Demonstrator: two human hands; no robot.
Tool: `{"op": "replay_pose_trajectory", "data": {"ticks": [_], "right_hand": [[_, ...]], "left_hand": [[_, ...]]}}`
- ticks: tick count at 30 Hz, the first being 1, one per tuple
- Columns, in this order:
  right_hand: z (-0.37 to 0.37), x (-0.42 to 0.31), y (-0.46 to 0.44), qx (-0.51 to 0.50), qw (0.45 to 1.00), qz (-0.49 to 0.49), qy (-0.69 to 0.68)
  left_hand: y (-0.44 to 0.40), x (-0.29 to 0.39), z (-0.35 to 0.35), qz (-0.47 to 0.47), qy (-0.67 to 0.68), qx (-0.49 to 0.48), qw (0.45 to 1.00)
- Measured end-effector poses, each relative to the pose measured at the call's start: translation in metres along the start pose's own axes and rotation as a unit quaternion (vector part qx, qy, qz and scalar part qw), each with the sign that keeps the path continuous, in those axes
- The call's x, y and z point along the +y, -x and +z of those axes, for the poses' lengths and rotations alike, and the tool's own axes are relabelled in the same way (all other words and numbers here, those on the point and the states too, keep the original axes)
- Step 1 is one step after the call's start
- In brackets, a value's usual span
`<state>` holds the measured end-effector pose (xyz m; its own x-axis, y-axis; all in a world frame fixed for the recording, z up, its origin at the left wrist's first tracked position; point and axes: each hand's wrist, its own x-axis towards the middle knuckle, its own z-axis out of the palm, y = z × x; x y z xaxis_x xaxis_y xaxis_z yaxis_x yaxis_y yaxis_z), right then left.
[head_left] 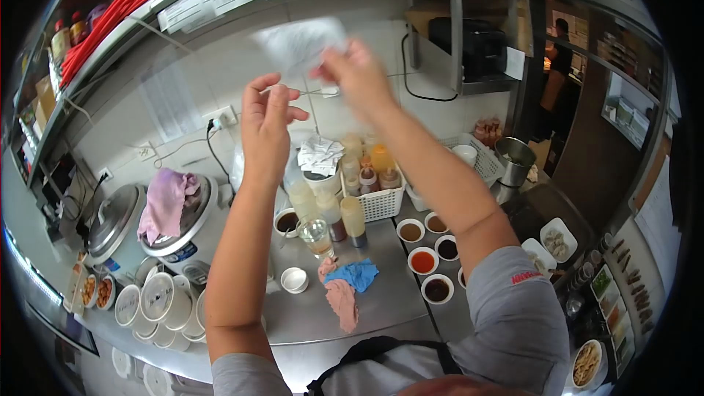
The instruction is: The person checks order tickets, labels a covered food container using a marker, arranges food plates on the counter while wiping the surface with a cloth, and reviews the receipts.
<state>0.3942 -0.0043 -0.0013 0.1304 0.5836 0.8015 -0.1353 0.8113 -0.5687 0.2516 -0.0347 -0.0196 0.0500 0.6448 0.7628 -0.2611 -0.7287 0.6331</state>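
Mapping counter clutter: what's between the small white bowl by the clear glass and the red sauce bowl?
Pink cloth and blue cloth, then bare steel counter; shows in the head view.

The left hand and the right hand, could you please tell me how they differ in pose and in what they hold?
The right hand holds a white paper slip, while the left hand shows nothing held, its fingers loosely curled. The right hand looks blurred; the left hand looks sharper. Both are bare and raised above the metal counter.
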Motion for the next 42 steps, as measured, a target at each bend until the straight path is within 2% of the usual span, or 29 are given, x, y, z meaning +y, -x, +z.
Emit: {"op": "replay_pose_trajectory", "data": {"ticks": [2, 5, 6, 7, 8, 9, 12, 16, 20, 28, 31, 35, 37, 39, 42], "right_hand": [[-0.046, -0.034, -0.035, 0.092, 0.993, -0.043, 0.065], [-0.127, -0.059, -0.086, 0.211, 0.964, -0.137, 0.084], [-0.153, -0.056, -0.099, 0.229, 0.962, -0.129, 0.075], [-0.181, -0.05, -0.107, 0.228, 0.97, -0.064, 0.057], [-0.197, -0.048, -0.107, 0.247, 0.966, -0.04, 0.058], [-0.205, -0.047, -0.107, 0.266, 0.962, -0.016, 0.059], [-0.203, -0.052, -0.105, 0.27, 0.957, -0.028, 0.106], [-0.194, -0.061, -0.102, 0.309, 0.94, -0.031, 0.139], [-0.203, -0.06, -0.101, 0.301, 0.933, -0.03, 0.193], [-0.209, -0.064, -0.147, 0.288, 0.933, -0.059, 0.209], [-0.192, -0.069, -0.133, 0.243, 0.953, -0.055, 0.172], [-0.167, -0.042, -0.107, 0.302, 0.948, -0.068, 0.078], [-0.138, -0.02, -0.101, 0.235, 0.971, -0.008, 0.041], [-0.087, -0.005, -0.092, 0.114, 0.988, 0.044, 0.089], [-0.01, 0.005, -0.096, 0.037, 0.987, 0.11, 0.11]], "left_hand": [[0.008, 0.008, 0.015, -0.017, -0.019, -0.04, 0.999], [0.02, 0.008, 0.015, -0.014, -0.064, -0.077, 0.995], [0.023, 0.005, 0.009, -0.024, -0.069, -0.088, 0.993], [0.027, 0.001, 0.002, -0.034, -0.073, -0.098, 0.992], [0.03, -0.006, -0.006, -0.054, -0.082, -0.098, 0.99], [0.032, -0.011, -0.014, -0.071, -0.081, -0.088, 0.99], [0.04, -0.017, -0.042, -0.121, -0.106, -0.056, 0.985], [0.057, -0.012, -0.074, -0.132, -0.129, 0.011, 0.983], [0.081, 0.005, -0.108, -0.137, -0.149, 0.081, 0.976], [0.135, 0.055, -0.173, -0.097, -0.167, 0.182, 0.964], [0.164, 0.071, -0.192, -0.087, -0.174, 0.232, 0.953], [0.207, 0.087, -0.22, -0.103, -0.198, 0.294, 0.929], [0.223, 0.093, -0.231, -0.107, -0.201, 0.319, 0.92], [0.237, 0.099, -0.243, -0.107, -0.195, 0.331, 0.917], [0.255, 0.106, -0.252, -0.111, -0.196, 0.354, 0.908]]}}
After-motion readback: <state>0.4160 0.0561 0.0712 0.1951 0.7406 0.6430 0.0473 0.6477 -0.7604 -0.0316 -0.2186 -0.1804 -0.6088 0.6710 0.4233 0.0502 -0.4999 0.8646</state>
